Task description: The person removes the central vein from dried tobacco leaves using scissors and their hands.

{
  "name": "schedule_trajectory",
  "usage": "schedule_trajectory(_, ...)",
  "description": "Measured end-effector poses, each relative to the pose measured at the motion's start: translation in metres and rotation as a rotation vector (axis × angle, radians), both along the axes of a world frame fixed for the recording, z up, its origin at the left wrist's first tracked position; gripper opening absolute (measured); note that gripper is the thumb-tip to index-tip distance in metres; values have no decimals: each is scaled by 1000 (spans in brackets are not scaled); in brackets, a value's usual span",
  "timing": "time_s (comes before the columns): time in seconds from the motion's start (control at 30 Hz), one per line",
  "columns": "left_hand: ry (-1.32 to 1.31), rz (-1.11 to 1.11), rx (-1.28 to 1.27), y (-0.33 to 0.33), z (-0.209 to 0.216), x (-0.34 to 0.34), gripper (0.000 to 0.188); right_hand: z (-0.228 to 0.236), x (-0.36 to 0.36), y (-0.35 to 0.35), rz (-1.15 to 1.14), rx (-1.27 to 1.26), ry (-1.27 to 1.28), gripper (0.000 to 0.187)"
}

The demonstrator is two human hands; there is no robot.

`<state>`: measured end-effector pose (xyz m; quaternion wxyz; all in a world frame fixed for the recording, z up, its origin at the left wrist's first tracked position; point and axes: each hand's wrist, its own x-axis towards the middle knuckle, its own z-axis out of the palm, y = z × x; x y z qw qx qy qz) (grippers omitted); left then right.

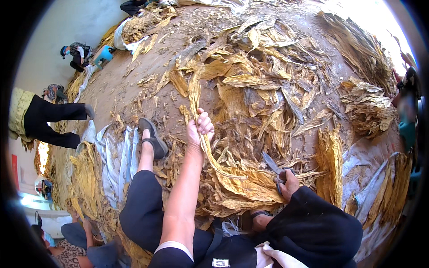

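My left hand point(200, 129) is closed in a fist around a long yellow-brown dried tobacco leaf point(195, 91). One end of the leaf stands up above the fist; the strip below it curves down to the right toward broad golden leaves point(246, 185) in front of me. Lower right, my right hand point(289, 184) grips scissors point(271, 162) by their dark handles. Their blades point up and to the left, apart from the leaf in my left hand. How far the blades are parted is hard to make out.
A loose heap of dried leaves point(263, 85) covers the floor ahead. Upright leaf bundles point(330, 165) stand at the right, a larger pile point(357, 49) behind them. White sheeting point(118, 156) lies left of my shoe point(153, 139). Other people point(53, 114) are at the left and right edges.
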<state>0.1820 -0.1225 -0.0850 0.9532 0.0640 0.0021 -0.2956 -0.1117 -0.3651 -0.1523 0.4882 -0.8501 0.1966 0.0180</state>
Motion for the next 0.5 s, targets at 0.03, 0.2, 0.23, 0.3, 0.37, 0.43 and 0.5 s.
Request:
schedule_trajectory(0.03,8,38,77,3,6,-8,19,-1,1,1,-4,4,-8,33)
schedule_trajectory(0.2,94,208,319,-15,12,-46,21,-21,4,-13,-61,12,-42,36)
schedule_trajectory(0.23,182,254,386,-22,17,-55,19,-5,12,-13,-47,-135,-153,37)
schedule_trajectory(0.3,111,253,426,-23,9,-67,12,28,31,-7,-99,-139,-147,37)
schedule_trajectory(0.37,170,241,434,-41,4,-76,10,34,43,-14,-158,39,-156,30)
schedule_trajectory(0.43,204,256,400,-49,8,-86,7,96,63,0,-93,251,-143,27)
schedule_trajectory(0.5,248,301,418,-57,15,-89,7,123,77,2,66,345,-69,27)
